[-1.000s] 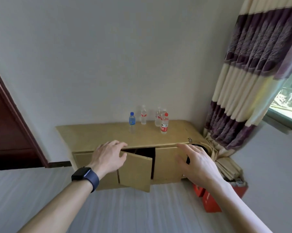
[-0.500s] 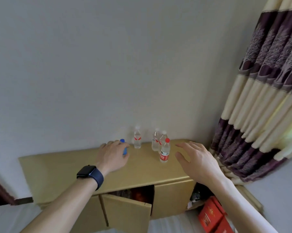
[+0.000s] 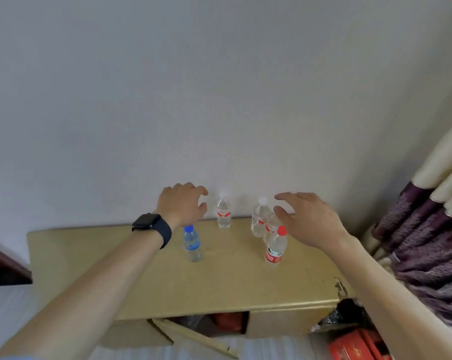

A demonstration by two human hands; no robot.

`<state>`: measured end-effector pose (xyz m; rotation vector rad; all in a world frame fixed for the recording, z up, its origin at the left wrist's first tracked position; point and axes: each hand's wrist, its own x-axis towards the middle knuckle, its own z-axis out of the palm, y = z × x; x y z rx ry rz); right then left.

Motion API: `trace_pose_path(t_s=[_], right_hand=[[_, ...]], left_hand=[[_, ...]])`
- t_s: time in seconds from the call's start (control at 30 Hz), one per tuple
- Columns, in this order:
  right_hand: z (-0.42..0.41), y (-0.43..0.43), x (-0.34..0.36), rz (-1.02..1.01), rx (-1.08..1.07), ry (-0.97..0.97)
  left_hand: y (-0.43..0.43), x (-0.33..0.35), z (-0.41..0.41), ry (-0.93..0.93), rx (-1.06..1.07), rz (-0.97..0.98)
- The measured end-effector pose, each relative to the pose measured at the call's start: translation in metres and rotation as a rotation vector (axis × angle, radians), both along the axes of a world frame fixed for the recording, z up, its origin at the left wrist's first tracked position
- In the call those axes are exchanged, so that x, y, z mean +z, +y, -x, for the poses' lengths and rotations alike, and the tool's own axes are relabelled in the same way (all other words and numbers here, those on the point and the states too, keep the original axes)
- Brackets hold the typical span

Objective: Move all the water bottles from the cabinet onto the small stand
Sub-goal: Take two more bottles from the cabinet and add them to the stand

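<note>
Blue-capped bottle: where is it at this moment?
In the head view the blue-capped bottle stands upright on the cabinet top, left of the red-capped bottle, with its cap just below the wrist of the left hand.

Cabinet top (image 3: 232,281): rear bottle (image 3: 223,215) right of left hand (image 3: 182,203), near bottle (image 3: 192,245) before it; bottle cluster (image 3: 273,249) left of right hand (image 3: 308,219).

Clear plastic, matt board.
The water bottles (image 3: 274,249) look glossy and see-through; the counter (image 3: 219,289) is smooth, dull wood-look; the lower-right curtain (image 3: 425,237) is plush, textured cloth.
</note>
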<state>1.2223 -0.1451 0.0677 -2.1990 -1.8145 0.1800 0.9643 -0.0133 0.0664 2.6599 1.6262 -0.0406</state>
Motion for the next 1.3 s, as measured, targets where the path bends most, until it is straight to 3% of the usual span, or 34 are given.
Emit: trace_pose_path(t_s=[0.23,0.37,0.63,0.77,0.87,0.97,1.13,1.3], right_hand=[[-0.021,0.068,-0.083,0.264,0.066,-0.038],[-0.022,0.103,-0.118,0.405,0.024,-0.021],[-0.054,0.242,-0.161,0.473,-0.120,-0.151],[-0.042,0.267,-0.209,0.495,-0.033,-0.371],[-0.026,0.284,-0.222,0.466,0.004,-0.417],[0.000,0.304,-0.228,0.508,-0.016,-0.423],[0.060,0.288,-0.236,0.587,0.052,-0.390],[0.074,0.192,-0.221,0.466,-0.010,-0.268]], left_hand=[[0.081,-0.082,-0.037,0.117,0.033,0.219],[0.120,-0.129,-0.059,0.092,-0.017,0.330],[0.239,-0.188,-0.105,0.042,-0.119,0.322],[0.243,-0.226,-0.112,0.103,-0.186,0.271],[0.246,-0.237,-0.118,0.127,-0.225,0.163],[0.248,-0.239,-0.123,0.148,-0.234,0.182],[0.237,-0.244,-0.110,0.110,-0.202,0.203],[0.189,-0.228,-0.080,0.063,-0.310,0.229]])
